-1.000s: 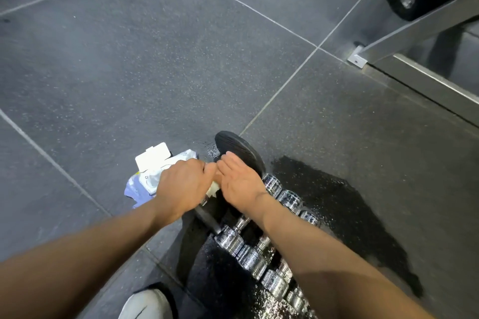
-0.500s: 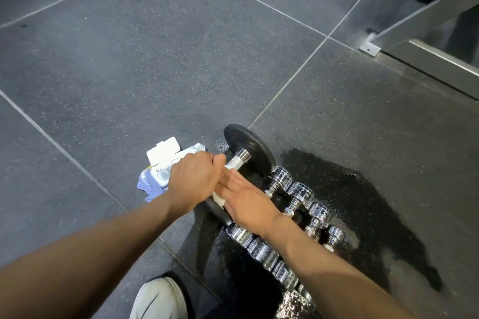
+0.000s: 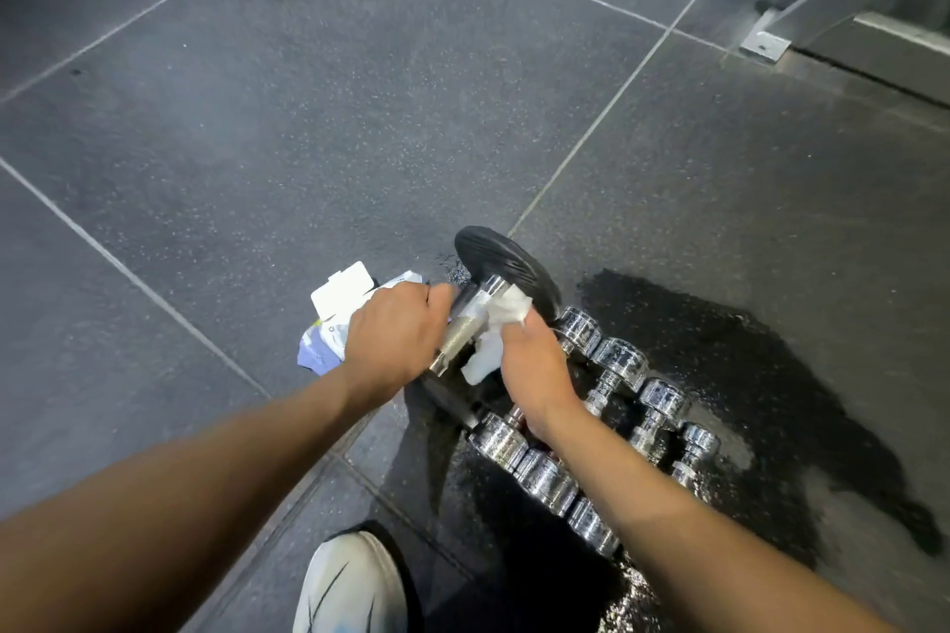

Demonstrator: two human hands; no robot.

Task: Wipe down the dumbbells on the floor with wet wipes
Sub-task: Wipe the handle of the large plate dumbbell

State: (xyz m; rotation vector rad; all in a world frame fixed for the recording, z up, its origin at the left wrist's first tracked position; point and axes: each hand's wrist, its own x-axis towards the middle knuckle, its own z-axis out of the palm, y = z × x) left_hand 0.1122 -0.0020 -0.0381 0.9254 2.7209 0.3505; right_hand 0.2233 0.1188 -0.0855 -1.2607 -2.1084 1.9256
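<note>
A dumbbell with black plates point(image 3: 514, 267) and a chrome knurled handle lies on the dark gym floor. My left hand point(image 3: 393, 337) grips the left side of that handle. My right hand point(image 3: 534, 365) presses a crumpled white wet wipe point(image 3: 501, 324) against the handle's right side. Several small chrome dumbbells point(image 3: 622, 360) lie in a row to the right, partly hidden under my right forearm. The wet wipe pack point(image 3: 339, 303), its white lid flipped up, lies behind my left hand.
A dark wet patch point(image 3: 745, 365) spreads on the floor under and right of the chrome dumbbells. My white shoe point(image 3: 349, 586) stands at the bottom. A metal rack foot point(image 3: 766, 44) and frame sit at the top right. Grey floor tiles extend to the left and far side.
My hands have parted along the handle, so the wipe and bare chrome handle show between them. The right hand slid the wipe to the handle's right side. The view shifted closer.
</note>
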